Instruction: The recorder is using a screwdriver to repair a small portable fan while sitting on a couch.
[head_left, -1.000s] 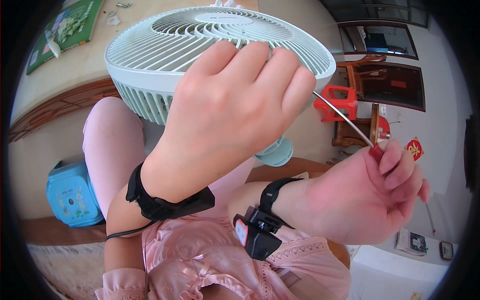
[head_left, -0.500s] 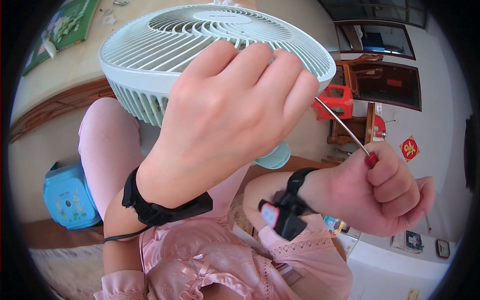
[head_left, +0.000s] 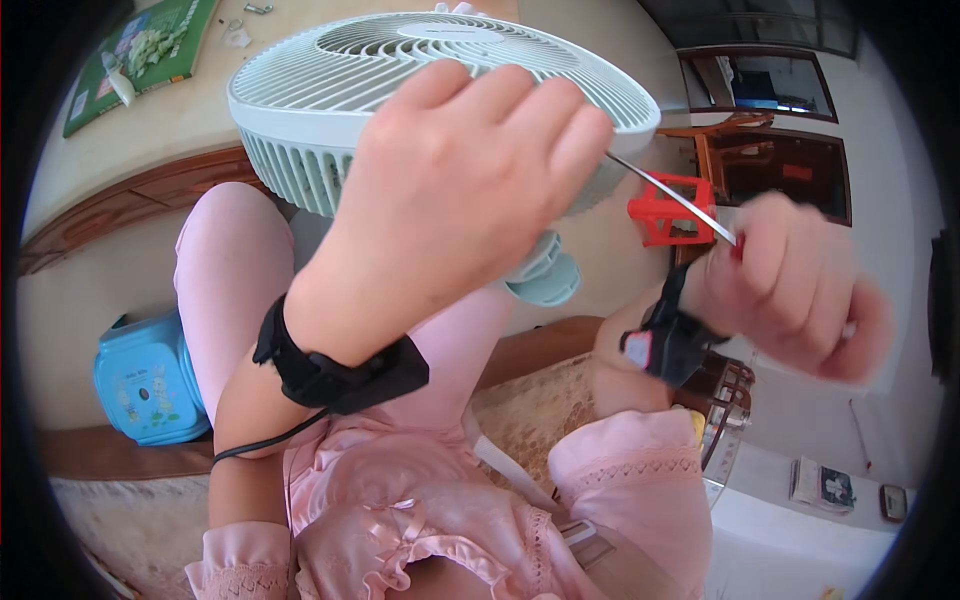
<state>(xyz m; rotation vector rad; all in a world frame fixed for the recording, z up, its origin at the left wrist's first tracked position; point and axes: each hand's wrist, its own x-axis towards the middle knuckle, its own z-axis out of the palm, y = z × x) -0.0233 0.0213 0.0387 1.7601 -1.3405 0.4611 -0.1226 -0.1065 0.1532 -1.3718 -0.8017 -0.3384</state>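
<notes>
Green flat package point(head_left: 140, 55) lies far left; left hand point(head_left: 450, 190) clasps the pale fan point(head_left: 330, 90), right hand point(head_left: 790, 285) fists a screwdriver point(head_left: 670, 198).

Left hand point(head_left: 450, 200) grips fan point(head_left: 330, 90); right hand point(head_left: 790, 290) holds screwdriver point(head_left: 670, 196).
</notes>
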